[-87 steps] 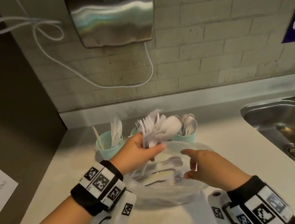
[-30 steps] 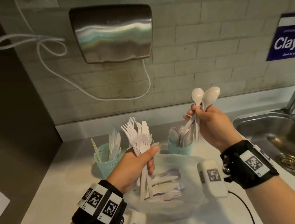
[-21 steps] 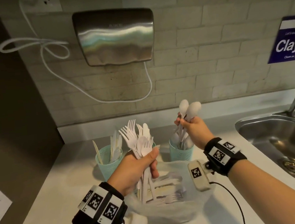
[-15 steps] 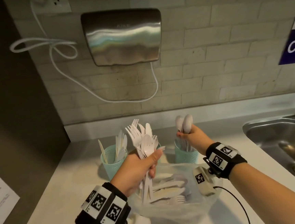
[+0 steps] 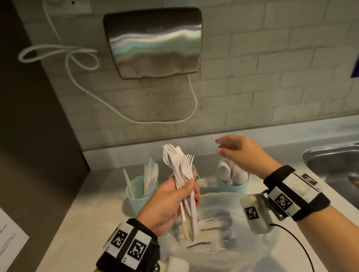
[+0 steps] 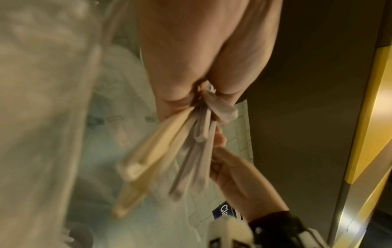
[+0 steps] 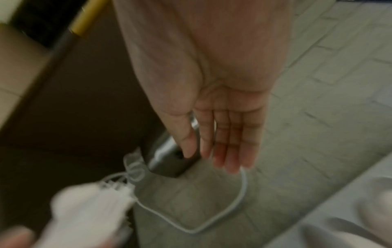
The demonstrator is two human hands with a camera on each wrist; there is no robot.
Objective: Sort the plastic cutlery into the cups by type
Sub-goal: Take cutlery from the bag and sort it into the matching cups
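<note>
Left hand (image 5: 169, 201) grips a bundle of white plastic forks (image 5: 183, 172) upright, tines fanned at the top, handles hanging down over a clear plastic bag (image 5: 239, 258) in the head view; the right hand (image 5: 238, 152), fingers loosely spread and holding nothing, hovers above the spoon cup (image 5: 233, 186). Three mint-green cups stand in a row on the pale counter (image 5: 83, 209) behind the bag: the knife cup (image 5: 138, 193) at about 10 o'clock from the bag holds cream and white knives, the middle cup (image 5: 196, 175) is mostly hidden behind the bundle, and the spoon cup at 12 o'clock holds white spoons, bowls up. More loose cutlery (image 5: 212, 226) lies inside the bag. Behind the counter rises a pale brick-tile wall with a steel hand dryer (image 5: 155, 42) and its looped white cable (image 5: 76, 64); a steel sink (image 5: 349, 175) sits at 3 o'clock. Left wrist view, blurred: the left hand (image 6: 203, 55) is curled round the handles (image 6: 169, 151), some cream, some greyish white, with the right hand (image 6: 239, 181) beyond at 5 o'clock. Right wrist view, also blurred: the right hand (image 7: 214, 94) shows straight fingers together, palm bare, with the forks (image 7: 89, 209) at 7 o'clock and the cable (image 7: 229, 211) on the tile wall.
</note>
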